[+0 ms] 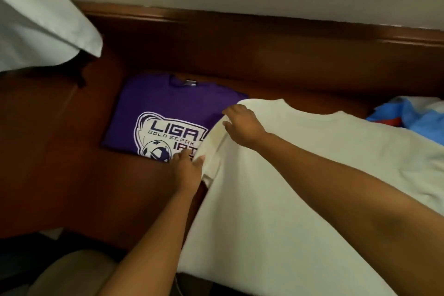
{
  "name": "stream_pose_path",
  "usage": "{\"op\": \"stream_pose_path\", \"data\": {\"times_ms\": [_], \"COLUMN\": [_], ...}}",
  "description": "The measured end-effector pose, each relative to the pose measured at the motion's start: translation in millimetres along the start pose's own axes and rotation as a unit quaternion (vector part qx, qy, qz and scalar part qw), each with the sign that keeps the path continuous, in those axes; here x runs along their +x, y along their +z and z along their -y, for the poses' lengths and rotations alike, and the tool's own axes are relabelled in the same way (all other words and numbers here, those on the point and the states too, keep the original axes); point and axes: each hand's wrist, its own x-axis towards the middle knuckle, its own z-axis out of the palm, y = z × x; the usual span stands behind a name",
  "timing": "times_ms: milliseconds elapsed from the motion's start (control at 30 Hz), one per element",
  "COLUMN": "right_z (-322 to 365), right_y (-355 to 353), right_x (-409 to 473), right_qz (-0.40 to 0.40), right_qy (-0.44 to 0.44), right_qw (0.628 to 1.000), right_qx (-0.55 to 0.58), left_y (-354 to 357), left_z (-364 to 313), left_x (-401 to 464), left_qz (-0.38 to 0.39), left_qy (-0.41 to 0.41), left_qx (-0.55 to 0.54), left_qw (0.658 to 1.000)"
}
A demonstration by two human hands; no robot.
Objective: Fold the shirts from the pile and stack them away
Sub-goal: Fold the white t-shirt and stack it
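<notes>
A plain white shirt lies spread across the brown wooden table, neck towards the far side. My left hand pinches the hem of its left sleeve. My right hand rests on the shoulder just above that sleeve, fingers bent over the cloth. A folded purple shirt with a white "LIGA" logo lies flat to the left, partly under the white sleeve. Blue, white and red clothes of the pile show at the right edge.
A white cloth hangs in the upper left corner. The table's raised wooden back edge runs along the wall. A beige chair seat is at the lower left, below the table.
</notes>
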Motion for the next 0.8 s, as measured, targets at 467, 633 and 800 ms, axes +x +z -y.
{"op": "stream_pose_path", "data": {"times_ms": [467, 633, 800], "right_z": [28, 52, 62], "right_y": [4, 27, 40], "right_x": [44, 10, 49], "right_qz": [-0.069, -0.011, 0.041], "right_qy": [0.015, -0.011, 0.014], "right_qw": [0.996, 1.000, 0.988], "right_qx": [-0.058, -0.024, -0.147], "left_y": [-58, -15, -17], "left_z": [1, 44, 15], "left_x": [43, -2, 1], "left_qz": [-0.031, 0.076, 0.031], "left_qy": [-0.052, -0.182, -0.124], "left_qx": [-0.329, -0.285, -0.296], "left_qw": [0.942, 0.938, 0.947]}}
